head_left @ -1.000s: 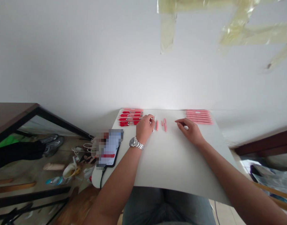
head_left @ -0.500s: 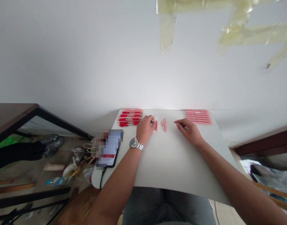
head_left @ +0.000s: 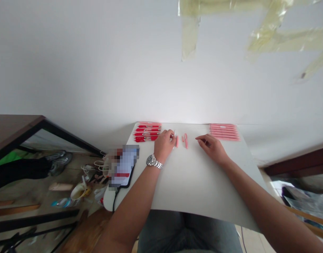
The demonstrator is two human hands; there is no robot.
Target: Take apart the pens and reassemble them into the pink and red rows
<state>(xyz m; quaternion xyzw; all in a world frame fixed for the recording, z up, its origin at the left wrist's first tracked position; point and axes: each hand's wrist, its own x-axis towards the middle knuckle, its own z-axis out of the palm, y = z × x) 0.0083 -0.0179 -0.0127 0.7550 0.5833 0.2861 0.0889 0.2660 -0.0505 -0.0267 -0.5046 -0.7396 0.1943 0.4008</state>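
My left hand (head_left: 163,144), a watch on its wrist, is closed in a pinch on a thin whitish pen part (head_left: 174,133) whose ends just show past the fingers. Right beside those fingertips lies a pink pen barrel piece (head_left: 177,141). Farther right are a pink pen part with a clip (head_left: 186,141) and a tiny pink piece (head_left: 182,139). My right hand (head_left: 212,147) rests on the white table (head_left: 198,186) with thumb and forefinger apart, holding nothing. Behind it a row of pink pens (head_left: 224,132) lies side by side.
Several red pens (head_left: 147,133) lie at the table's far left, with pink at the row's back. A phone (head_left: 124,167) on a cable (head_left: 114,200) sits at the left edge. The wall (head_left: 161,70) borders the table's back. Another person's shoe (head_left: 61,161) shows on the floor.
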